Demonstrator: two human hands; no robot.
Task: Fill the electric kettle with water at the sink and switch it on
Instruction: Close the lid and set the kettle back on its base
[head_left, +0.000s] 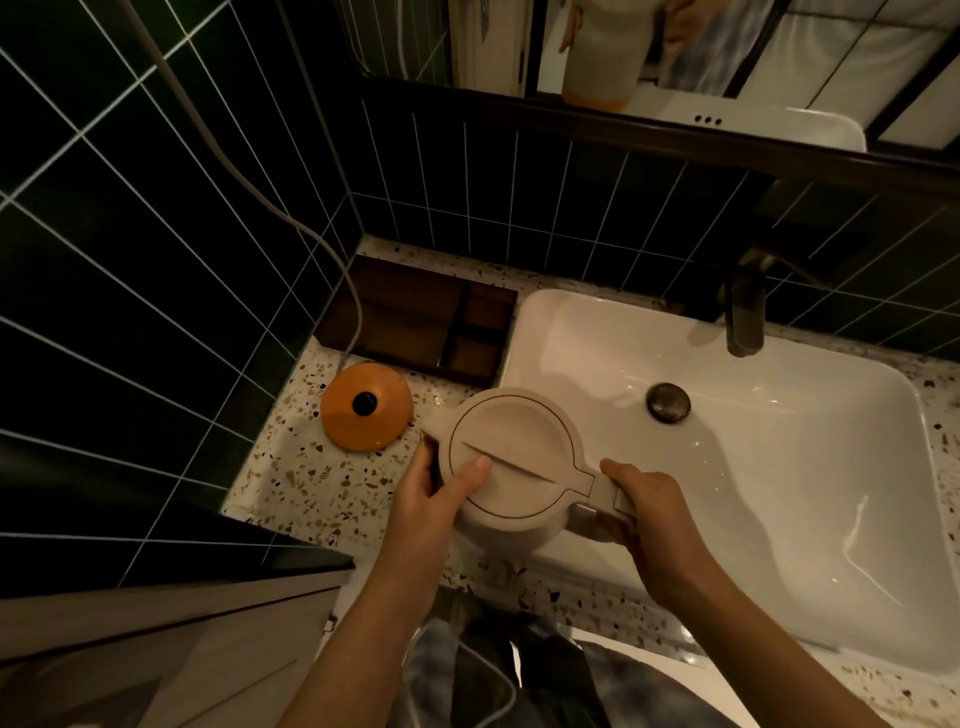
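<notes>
Cream plastic electric kettle (511, 457) was off its round orange base (366, 406), lid shut, probably unfilled; right hand (652, 519) fingers wrapped its handle, left hand (434, 499) fingers steadied the body beside the white sink (779, 467).

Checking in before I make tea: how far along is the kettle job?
Done: kettle lifted off its orange base. In hand: right hand grips the handle, left hand on the closed lid, at the sink edge. Left: open, fill at faucet, return, switch on.

Cream kettle (511, 457), lid shut, upright over the sink's (753, 467) left rim — orange base (365, 406) apparently bare.
</notes>
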